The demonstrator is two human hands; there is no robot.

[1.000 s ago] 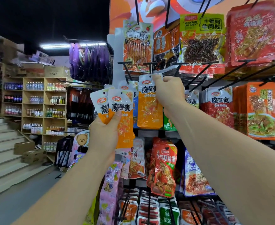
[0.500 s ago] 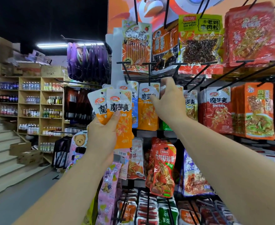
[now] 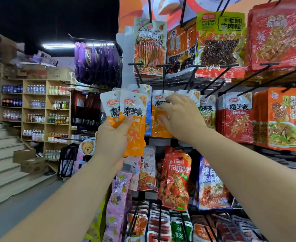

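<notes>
Left hand point(image 3: 112, 138): I see it curled round two orange packets, thumb pressed across the front one just under its lettering.
Held packets point(image 3: 133, 119): upright and fanned. The tops stand above the fist and the front one's lower end hangs past the palm.
Right hand point(image 3: 183, 119): fingers loosely spread, holding nothing. It is blurred.
Hung packet point(image 3: 158, 126): the same orange kind, hanging between my two hands, with the right fingertips over its upper right part. I cannot tell whether they touch it.
Hook point(image 3: 163, 77): a black peg that runs down to the hung packet's top.
Red packets point(image 3: 238, 116): in a row right of the right hand.
</notes>
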